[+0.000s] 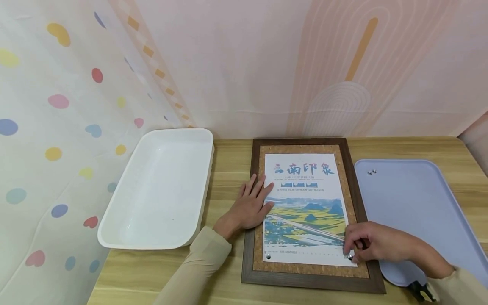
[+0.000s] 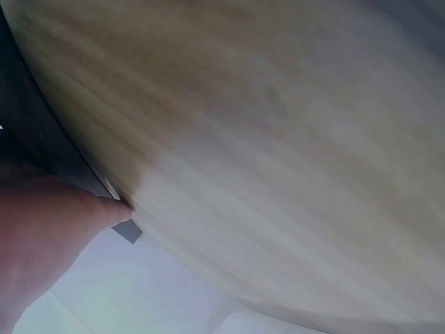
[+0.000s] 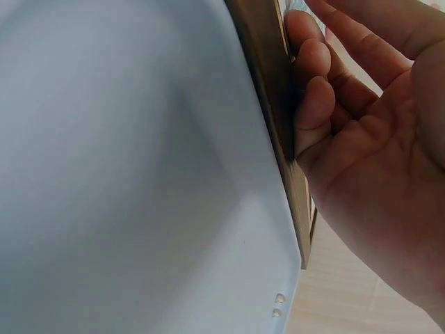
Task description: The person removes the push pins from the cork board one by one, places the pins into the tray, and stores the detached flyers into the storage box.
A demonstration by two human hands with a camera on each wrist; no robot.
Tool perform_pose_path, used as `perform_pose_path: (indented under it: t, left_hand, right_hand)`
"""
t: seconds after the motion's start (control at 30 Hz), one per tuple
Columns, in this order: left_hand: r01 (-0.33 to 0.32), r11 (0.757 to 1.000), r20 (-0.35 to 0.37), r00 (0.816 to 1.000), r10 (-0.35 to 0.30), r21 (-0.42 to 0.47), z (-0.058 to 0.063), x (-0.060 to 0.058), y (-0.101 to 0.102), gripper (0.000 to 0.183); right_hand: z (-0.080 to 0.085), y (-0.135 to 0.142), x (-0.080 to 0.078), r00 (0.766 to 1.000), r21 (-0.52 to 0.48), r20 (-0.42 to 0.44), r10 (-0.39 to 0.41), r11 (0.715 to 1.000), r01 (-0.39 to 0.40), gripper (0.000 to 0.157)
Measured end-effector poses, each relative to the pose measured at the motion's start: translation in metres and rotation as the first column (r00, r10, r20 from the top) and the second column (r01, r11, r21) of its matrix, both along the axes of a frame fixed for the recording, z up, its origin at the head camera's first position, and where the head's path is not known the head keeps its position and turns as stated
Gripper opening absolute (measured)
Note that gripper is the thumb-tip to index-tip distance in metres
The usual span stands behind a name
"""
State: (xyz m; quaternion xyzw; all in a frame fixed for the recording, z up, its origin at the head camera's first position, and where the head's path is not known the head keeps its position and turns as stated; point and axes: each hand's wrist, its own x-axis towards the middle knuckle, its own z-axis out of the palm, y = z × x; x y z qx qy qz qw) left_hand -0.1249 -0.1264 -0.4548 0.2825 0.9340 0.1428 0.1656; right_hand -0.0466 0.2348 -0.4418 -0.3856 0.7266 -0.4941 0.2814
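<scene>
A poster (image 1: 305,220) with large Chinese characters above a landscape lies on a cork board (image 1: 301,268) in a dark wooden frame (image 1: 312,284). My left hand (image 1: 249,207) rests with fingers spread on the poster's left edge and the frame's left side. At the poster's lower right corner, my right hand (image 1: 375,242) has its fingers curled, thumb and fingertips pinching a silver push pin (image 1: 350,257). Another silver pin (image 1: 268,256) sits at the lower left corner. The right wrist view shows the curled fingers (image 3: 316,104) beside the frame's edge; the pin is hidden there.
Left of the frame stands a deep white tray (image 1: 206,186) on the wooden table (image 1: 230,163). A shallow light-blue tray (image 1: 411,199) lies to the right, bearing two small silver pins (image 1: 372,172). A black object (image 1: 419,291) shows by the right sleeve. A patterned cloth (image 1: 244,76) hangs behind.
</scene>
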Motion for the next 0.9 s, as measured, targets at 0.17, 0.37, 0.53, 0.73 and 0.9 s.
perform_pose_path:
  t: [0.17,0.37,0.53,0.73,0.9]
  left_hand:
    - [-0.003,1.000,0.002,1.000,0.003,-0.007,0.0010,0.0001,0.0003,0.059]
    - [-0.002,1.000,0.007,1.000,0.002,-0.013,0.0011,0.0001,0.0005,0.059]
    - [-0.002,1.000,0.006,1.000,0.002,-0.012,0.0002,-0.0001,0.0000,0.059]
    - [0.002,1.000,0.004,1.000,-0.001,-0.005,-0.0003,-0.0002,-0.0003,0.059]
    - [0.002,1.000,0.002,1.000,-0.002,-0.003,-0.0006,-0.0007,-0.0002,0.059]
  right_hand:
    - [-0.0008,-0.0010,0.0005,1.000,0.023,-0.018,-0.015,1.000,0.016,0.015]
    - [0.0006,-0.0019,0.0001,0.999,0.061,-0.040,-0.019,0.998,0.021,0.013]
    - [0.0035,-0.0036,-0.0007,0.997,0.120,-0.064,-0.032,0.992,0.039,0.012]
    - [0.0057,-0.0059,-0.0009,0.998,0.153,-0.051,-0.048,0.987,0.056,0.009]
    - [0.0064,-0.0064,-0.0014,0.998,0.175,-0.032,-0.056,0.983,0.060,0.008]
